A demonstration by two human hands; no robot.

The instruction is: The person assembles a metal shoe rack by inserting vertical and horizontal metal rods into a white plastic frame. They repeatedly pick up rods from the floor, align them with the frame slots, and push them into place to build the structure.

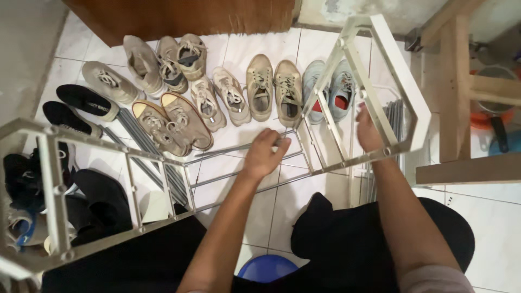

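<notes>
A white and silver metal shoe rack frame [404, 92] lies tilted across my lap, its rods running between two white side panels. My left hand [264, 153] is closed around one horizontal metal rod [217, 153] near the middle of the frame. My right hand [367, 132] reaches behind the right side panel and touches a rod end there; its fingers are partly hidden by the frame. The left side panel [51, 190] sits at the lower left.
Several pairs of beige, brown and pale blue sneakers [260, 87] line the white tiled floor beyond the rack. Black shoes [81, 103] lie at left. Loose metal rods [149, 146] rest on the floor. A wooden frame [453, 81] stands at right, a blue stool [266, 268] below.
</notes>
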